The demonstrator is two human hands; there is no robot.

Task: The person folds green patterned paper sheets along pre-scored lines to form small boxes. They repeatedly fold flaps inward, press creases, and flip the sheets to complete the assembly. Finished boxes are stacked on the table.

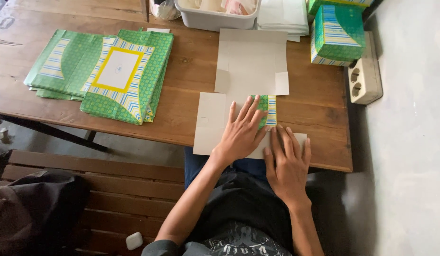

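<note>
**Both hands flat on an unfolded carton blank at the table's near edge**

At far left a dark bag [35, 208] sits on a slatted wooden bench [120, 189], with a small white object [133, 240] lying on the slats. Above it, on the wooden table [191, 61], a fanned stack of flat green patterned carton sheets [106, 76] lies well apart from the hands, with bare wood between.

In the middle, a grey cardboard carton blank [250, 61] lies printed side down, its lower part overhanging the table's near edge. The left hand [241, 132] presses on it with fingers spread and flat, holding nothing; its fingertips reach a folded-over green striped flap [268, 110]. Just beside it, touching, the right hand [287, 163] lies flat too, fingers close together, at the blank's lower right corner, right at the table edge.

Behind the blank stand a grey plastic tub [215, 19] and a pile of white sheets [282, 16]. To the right, an assembled green box [337, 34] stands near the table's right edge, beside a white socket strip [364, 76].
</note>
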